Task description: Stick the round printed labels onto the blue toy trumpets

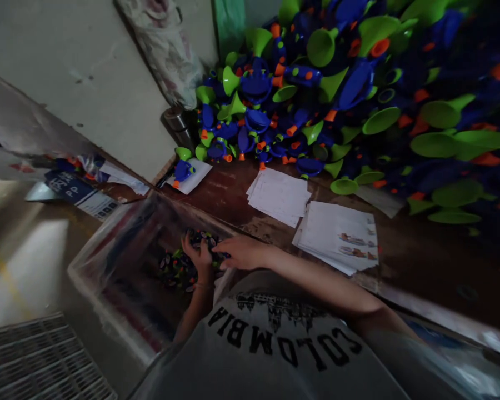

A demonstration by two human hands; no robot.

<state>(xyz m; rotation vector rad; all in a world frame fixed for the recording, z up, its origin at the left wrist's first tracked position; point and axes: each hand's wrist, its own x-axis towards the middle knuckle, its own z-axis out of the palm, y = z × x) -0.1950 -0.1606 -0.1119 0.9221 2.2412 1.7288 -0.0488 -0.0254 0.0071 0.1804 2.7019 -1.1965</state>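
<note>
My left hand (199, 254) reaches over the plastic-lined bin (108, 303), its fingers curled around a cluster of small dark pieces (204, 238) with green, orange and pale spots. From the right, my right hand (242, 251) meets the same cluster. Its index finger is stretched out, and the thumb stands apart below it. I see nothing gripped in that hand. More small pieces (177, 270) of the same colours lie lower in the bin. Their exact kind is too small and dark to make out.
A large heap of blue, green and orange toy trumpets (256, 83) fills the back of the brown table (229, 191). Paper stacks (279, 191) and printed sheets (341, 233) lie in front. One trumpet (184, 170) rests near a steel flask (178, 123). A wire rack (41, 361) stands lower left.
</note>
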